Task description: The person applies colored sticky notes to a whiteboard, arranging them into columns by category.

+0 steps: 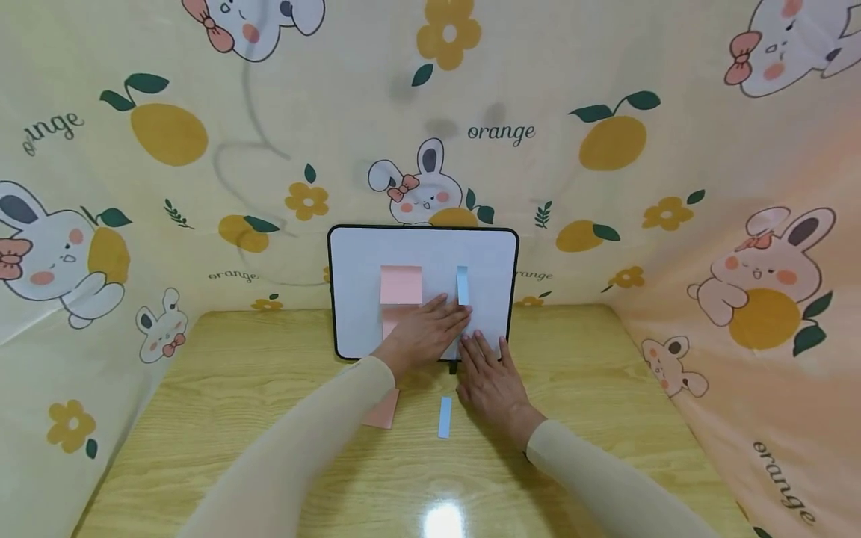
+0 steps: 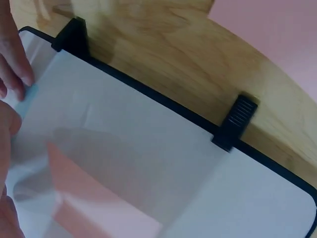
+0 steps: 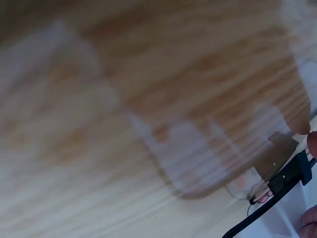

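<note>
A whiteboard (image 1: 356, 291) with a black frame stands propped at the back of the table. My left hand (image 1: 427, 332) lies against its lower middle with fingers extended toward the right, partly covering the lower pink sticky note (image 1: 392, 320). Another pink sticky note (image 1: 400, 285) is stuck above that one. Just over my left fingertips is a narrow blue strip (image 1: 462, 285). My right hand (image 1: 494, 385) touches the lower right of the board with straight fingers. In the left wrist view, a pale blue strip (image 2: 29, 96) shows beside fingertips at the left edge, mostly hidden.
On the table in front of the board lie a loose blue strip (image 1: 445, 417) and a pink note (image 1: 382, 411), partly behind the left sleeve. Black clip-like feet (image 2: 237, 119) grip the board's lower edge. Printed cloth (image 1: 511, 82) surrounds the wooden table (image 1: 235, 373).
</note>
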A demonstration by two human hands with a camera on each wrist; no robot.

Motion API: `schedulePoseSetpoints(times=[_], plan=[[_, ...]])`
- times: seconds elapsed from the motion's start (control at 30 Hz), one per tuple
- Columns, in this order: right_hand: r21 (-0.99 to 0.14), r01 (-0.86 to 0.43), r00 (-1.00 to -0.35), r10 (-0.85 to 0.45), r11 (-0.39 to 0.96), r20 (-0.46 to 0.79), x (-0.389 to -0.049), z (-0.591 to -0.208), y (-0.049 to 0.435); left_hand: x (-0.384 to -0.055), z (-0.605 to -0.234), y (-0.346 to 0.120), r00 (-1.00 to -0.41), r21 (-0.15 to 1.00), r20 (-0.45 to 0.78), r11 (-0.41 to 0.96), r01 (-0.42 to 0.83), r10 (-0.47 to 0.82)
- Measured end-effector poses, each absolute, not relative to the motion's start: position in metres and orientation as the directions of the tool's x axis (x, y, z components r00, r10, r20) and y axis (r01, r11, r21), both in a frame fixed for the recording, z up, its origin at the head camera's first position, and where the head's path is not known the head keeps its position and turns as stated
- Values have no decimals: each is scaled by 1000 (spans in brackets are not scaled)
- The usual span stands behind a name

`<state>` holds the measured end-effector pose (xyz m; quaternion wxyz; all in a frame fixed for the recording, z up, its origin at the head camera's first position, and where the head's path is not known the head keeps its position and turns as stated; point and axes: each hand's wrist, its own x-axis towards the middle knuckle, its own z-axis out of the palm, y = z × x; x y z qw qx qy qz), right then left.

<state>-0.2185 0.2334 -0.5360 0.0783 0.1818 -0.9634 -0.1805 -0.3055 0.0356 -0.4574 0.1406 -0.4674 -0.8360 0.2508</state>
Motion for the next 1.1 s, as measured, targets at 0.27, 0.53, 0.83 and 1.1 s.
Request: schedulePoseSetpoints(times=[0.27, 0.53, 0.83, 1.1], plan=[[394, -323, -912, -394, 860, 111, -221, -534, 232, -309, -455, 26, -549, -596, -19, 431, 678, 836], [364, -337, -915, -394, 868, 92, -222, -536, 233, -309, -461, 26, -530, -598, 5, 427, 678, 848], [384, -340, -911, -402, 859, 94, -223, -536, 234, -303, -477, 23, -544, -568, -32, 432, 701, 839], [364, -351, -909, -407, 863, 90, -221, -539, 238, -288, -496, 27, -582, -496, -68, 479, 725, 810]])
